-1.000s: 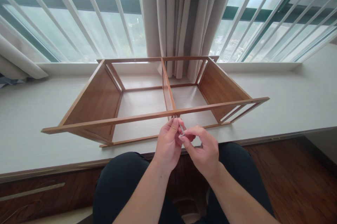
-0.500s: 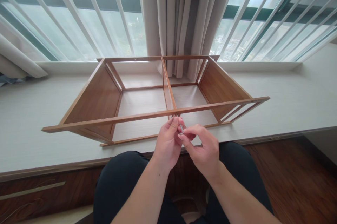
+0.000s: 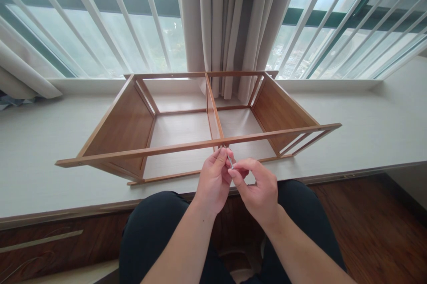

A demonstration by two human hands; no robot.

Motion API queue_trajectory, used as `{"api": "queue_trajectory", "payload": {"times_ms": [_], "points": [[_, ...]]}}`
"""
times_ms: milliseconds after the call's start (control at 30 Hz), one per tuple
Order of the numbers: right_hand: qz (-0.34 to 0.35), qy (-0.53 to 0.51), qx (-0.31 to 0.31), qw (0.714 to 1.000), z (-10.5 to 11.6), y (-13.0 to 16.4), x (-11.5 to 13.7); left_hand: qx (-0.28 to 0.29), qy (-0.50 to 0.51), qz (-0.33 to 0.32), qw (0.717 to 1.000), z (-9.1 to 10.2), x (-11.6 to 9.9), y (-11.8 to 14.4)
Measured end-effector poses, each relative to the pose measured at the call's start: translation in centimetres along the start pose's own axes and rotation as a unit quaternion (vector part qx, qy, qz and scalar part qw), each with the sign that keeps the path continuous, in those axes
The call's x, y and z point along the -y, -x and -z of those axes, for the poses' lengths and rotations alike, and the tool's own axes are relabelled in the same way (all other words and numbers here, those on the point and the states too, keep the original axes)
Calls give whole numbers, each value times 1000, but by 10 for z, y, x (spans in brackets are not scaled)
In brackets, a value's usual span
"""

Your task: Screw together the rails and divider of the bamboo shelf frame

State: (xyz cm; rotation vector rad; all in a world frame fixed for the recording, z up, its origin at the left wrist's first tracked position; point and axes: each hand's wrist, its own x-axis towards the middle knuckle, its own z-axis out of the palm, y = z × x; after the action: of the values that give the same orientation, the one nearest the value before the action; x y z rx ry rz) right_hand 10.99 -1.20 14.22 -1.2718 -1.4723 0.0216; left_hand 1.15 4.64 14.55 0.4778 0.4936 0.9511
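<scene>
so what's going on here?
A person sits at a pale window ledge with a wooden shelf frame lying on it. Both hands meet at the middle of the frame's near rail, where the centre divider joins it. The left hand and right hand pinch a small metal tool, probably a hex key, its tip at the joint under the rail. Curtains hang behind.

I see a pale window ledge (image 3: 367, 128) spanning the frame's middle. Beige curtains (image 3: 230, 21) hang at top centre, with white window bars (image 3: 100, 12) slanting to either side. Dark wood flooring (image 3: 376, 226) fills the lower right corner.
</scene>
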Motion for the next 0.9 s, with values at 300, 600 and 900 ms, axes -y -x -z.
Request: {"api": "queue_trajectory", "payload": {"times_ms": [300, 600, 900], "points": [[2, 14, -6, 1000, 1, -1, 2, 2, 1, 1, 1000, 2, 2, -2], [1, 17, -4, 1000, 1, -1, 2, 8, -1, 0, 1000, 5, 3, -3], [-32, -2, -10, 999, 1, -1, 4, 2, -3, 0, 1000, 2, 1, -3]]}}
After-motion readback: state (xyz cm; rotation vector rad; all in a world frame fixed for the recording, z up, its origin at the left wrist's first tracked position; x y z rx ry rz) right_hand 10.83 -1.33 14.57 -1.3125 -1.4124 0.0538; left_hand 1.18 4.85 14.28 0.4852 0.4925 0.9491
